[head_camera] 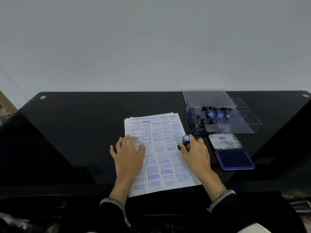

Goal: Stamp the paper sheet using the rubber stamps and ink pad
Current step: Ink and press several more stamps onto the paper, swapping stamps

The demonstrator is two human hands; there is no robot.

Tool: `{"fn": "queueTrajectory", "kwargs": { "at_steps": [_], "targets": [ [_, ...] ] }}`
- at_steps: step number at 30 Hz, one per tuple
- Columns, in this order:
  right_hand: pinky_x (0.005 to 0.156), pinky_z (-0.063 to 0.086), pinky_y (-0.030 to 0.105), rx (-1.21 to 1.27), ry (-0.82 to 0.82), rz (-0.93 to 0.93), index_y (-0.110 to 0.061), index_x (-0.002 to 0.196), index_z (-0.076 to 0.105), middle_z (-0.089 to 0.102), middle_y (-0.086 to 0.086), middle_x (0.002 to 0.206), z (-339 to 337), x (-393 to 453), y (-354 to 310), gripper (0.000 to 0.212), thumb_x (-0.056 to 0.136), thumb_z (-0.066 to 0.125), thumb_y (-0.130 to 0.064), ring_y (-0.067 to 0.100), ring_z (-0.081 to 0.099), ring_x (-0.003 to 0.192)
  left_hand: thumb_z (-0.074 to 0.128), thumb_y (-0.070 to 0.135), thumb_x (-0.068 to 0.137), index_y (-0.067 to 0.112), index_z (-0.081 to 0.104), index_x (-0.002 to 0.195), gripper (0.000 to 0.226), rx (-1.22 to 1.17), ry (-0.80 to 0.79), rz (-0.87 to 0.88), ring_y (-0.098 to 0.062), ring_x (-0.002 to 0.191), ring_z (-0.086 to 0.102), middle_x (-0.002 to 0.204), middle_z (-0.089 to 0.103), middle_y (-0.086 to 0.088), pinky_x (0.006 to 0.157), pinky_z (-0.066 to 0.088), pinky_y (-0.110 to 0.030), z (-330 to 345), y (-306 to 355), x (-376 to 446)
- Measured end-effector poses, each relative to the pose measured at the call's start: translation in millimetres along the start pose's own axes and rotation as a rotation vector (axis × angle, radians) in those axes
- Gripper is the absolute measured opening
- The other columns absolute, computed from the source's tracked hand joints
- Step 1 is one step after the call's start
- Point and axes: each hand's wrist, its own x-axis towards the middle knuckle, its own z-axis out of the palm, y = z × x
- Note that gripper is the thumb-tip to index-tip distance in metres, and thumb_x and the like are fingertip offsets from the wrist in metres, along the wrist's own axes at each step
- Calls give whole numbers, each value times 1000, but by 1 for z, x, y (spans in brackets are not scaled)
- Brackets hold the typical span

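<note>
Paper sheet [158,153]: lies on the black tabletop [84,123], covered in blue stamp prints.
Left hand [128,153]: fingers spread flat, pressing the sheet's left side.
Right hand [195,153]: grip curled round a blue-capped rubber stamp [185,140], its base on the sheet's right edge.
Ink pad [233,153]: open, just right of the sheet.
Clear box [218,115]: behind the pad, holding more stamps.

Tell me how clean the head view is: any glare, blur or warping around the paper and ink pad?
Head view: wide-angle warping bows the black table edge; its glossy top reflects the wall faintly. The stamped paper sheet reads sharply mid-frame, softer near the bottom. The ink pad lid label is too small to read fully. The clear stamp box shows mild glare.
</note>
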Motion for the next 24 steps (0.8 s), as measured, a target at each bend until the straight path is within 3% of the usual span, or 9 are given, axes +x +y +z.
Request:
{"fn": "queueTrajectory", "kwargs": {
  "at_steps": [12,16,24],
  "targets": [
    [65,43,34,45,-36,43,-23,94,46,53,7,85,-1,-1,-3,17,92,55,-37,23,49,81,45,46,95,29,51,130,39,8,-1,-1,-19,144,22,148,39,5,118,4,-52,2,-1,1],
    [73,42,35,61,-41,44,-24,90,43,53,3,81,-5,-2,-7,17,92,56,-33,21,46,83,45,46,96,29,50,130,39,2,-2,-3,-19,144,22,148,39,6,118,4,-51,2,0,1],
    [82,42,35,-20,-16,18,-18,101,49,48,0,80,-14,-8,-16,15,95,52,-30,21,43,83,45,46,95,29,50,129,38,2,-3,-2,-20,144,23,147,39,6,117,5,-52,2,-1,1]
  ]
}}
